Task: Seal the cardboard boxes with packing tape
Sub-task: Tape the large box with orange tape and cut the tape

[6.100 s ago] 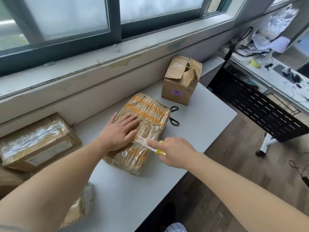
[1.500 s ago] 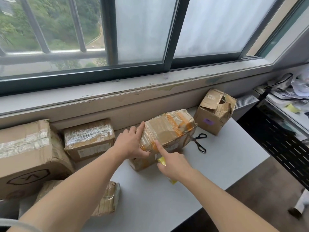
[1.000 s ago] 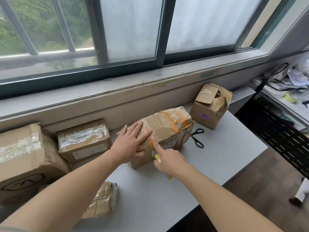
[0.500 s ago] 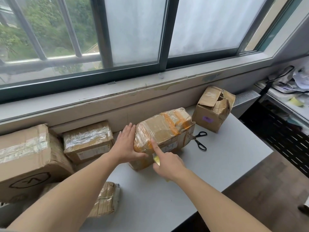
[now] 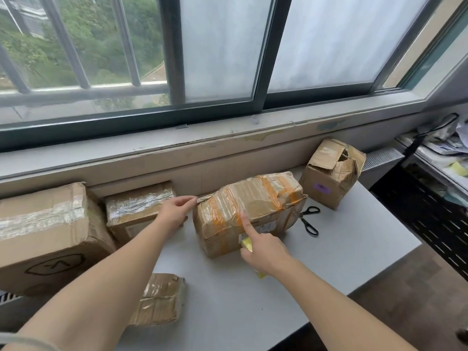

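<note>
A cardboard box (image 5: 263, 198) wrapped in clear and orange tape stands in the middle of the grey table (image 5: 253, 300). My right hand (image 5: 263, 249) grips a yellow tape roll (image 5: 247, 243), mostly hidden in the palm. Its index finger is stretched out and presses on the box's near top edge. My left hand (image 5: 174, 211) is at the box's left end, fingers relaxed, fingertips at the top left corner where a tape edge sticks out.
Black scissors (image 5: 309, 220) lie right of the box. A crumpled box (image 5: 331, 171) stands at the back right. Two taped boxes (image 5: 138, 206) (image 5: 45, 234) sit at the left by the wall. A flat taped parcel (image 5: 159, 298) lies near the front edge.
My left hand has slid off the box's left top to its left corner. The right index finger still presses the top edge. The box has not moved in the last half second.
</note>
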The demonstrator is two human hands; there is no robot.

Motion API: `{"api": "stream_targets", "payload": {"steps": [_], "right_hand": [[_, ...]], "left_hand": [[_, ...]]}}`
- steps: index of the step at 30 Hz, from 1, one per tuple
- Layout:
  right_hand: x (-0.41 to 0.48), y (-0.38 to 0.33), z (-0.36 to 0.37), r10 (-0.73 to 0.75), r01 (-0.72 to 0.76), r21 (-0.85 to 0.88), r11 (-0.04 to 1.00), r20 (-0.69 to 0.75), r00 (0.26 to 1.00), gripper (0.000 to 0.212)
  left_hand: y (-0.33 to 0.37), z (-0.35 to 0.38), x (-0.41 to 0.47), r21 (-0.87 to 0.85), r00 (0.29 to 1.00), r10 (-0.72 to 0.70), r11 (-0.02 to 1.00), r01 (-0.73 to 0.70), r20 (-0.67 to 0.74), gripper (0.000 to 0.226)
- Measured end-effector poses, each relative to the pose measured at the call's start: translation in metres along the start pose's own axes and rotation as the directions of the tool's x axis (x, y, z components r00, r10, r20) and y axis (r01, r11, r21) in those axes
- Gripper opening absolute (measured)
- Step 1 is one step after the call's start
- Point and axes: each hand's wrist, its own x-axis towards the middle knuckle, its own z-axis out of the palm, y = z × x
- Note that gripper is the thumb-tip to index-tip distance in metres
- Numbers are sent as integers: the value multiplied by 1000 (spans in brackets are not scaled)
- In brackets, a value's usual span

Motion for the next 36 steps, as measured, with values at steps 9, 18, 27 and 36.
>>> {"api": "stream_targets", "payload": {"steps": [9,18,27,36], "right_hand": [[2,3,-4,12,-12,-13,1000,3,1000,94],[3,9,-6,10,-10,-18,1000,4,1000,93],[5,13,-5,15,-15,-22,1000,0,1000,94],[2,14,-7,15,-15,8,1000,-12,1000,95]], "left_hand": [[-5,6,9,79,992,120,990,-116,-43,5],[-12,-6,8,115,982,184,975,-188,46,20],[-11,2,5,8,990,136,991,-135,-26,13],[-9,3,-9,333,968,216,929,-163,-130,22]]}}
